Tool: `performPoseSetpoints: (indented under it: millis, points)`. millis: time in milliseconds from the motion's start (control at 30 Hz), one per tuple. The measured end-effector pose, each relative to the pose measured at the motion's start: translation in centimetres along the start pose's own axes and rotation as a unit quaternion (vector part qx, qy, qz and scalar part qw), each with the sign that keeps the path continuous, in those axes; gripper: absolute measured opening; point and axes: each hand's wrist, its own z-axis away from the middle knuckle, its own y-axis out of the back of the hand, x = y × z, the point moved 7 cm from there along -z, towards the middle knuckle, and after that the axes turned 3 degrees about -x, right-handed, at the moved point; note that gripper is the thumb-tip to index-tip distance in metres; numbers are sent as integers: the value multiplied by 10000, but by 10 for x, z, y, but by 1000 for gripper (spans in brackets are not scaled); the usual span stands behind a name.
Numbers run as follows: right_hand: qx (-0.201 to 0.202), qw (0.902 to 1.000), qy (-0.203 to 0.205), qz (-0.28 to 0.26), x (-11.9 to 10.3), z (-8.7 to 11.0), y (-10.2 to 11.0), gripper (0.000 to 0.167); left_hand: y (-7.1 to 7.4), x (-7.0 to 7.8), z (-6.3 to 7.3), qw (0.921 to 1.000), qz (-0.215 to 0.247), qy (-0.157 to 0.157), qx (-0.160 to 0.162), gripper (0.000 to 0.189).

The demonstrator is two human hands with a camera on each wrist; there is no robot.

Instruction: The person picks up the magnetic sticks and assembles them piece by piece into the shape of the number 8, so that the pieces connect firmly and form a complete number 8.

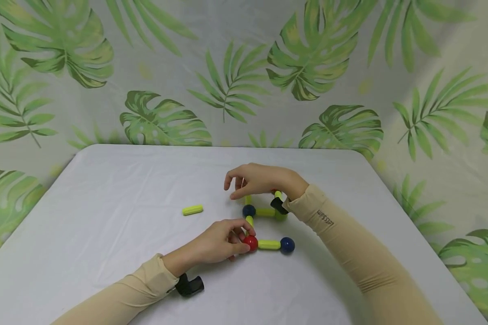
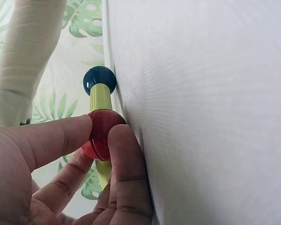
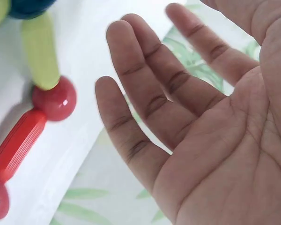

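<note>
My left hand [image 1: 219, 241] pinches a red ball [image 1: 251, 243] between thumb and finger at the near corner of a ball-and-stick construction. From that ball a yellow-green stick [image 1: 269, 244] runs right to a dark blue ball [image 1: 287, 245]. Another stick leads back to a second blue ball [image 1: 249, 211], which joins a stick [image 1: 264, 212] ending at a green ball [image 1: 282, 216]. Over the far part hovers my right hand [image 1: 258, 179], fingers loosely bent and holding nothing. In the right wrist view a red stick [image 3: 19, 144] links two red balls beside that hand; the head view mostly hides them.
A loose yellow-green stick [image 1: 193, 210] lies on the white table [image 1: 146, 180], left of the construction. Behind the table hangs a leaf-patterned cloth [image 1: 236, 67]. A black wrist mount [image 1: 190, 285] sits under the left sleeve.
</note>
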Motion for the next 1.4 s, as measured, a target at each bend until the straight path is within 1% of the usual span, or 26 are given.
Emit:
performPoseSetpoints:
  millis: [167,267,500,600,767,900,1000,1100,1400]
  points:
    - [7,9996,191,208,-12,-26,3,33,0,0,1,10000,18,-47,-8,24]
    - [-40,9992,206,345,-18,-39,2,36,0,1,1,10000,0,-97,0,24]
    - [-264,9973,125,669,-31,-69,-6,40,1,2,3,9998,-41,-213,43,23]
    - [-348,9961,95,810,-37,-79,-11,40,1,2,3,9997,-35,-250,60,24]
    - [-525,9949,143,849,-46,-92,-23,40,1,2,2,9994,-108,-326,73,25]
    - [-647,9938,174,889,-51,-100,-32,39,1,1,1,9992,-165,-361,68,25]
    - [-715,9930,134,935,-54,-103,-37,39,1,1,1,9991,-187,-382,44,25]
    - [-743,9921,95,1008,-55,-104,-39,39,1,2,0,9990,-224,-385,38,25]
    - [-824,9889,94,1231,-59,-109,-44,32,1,3,2,9991,-226,-351,43,23]
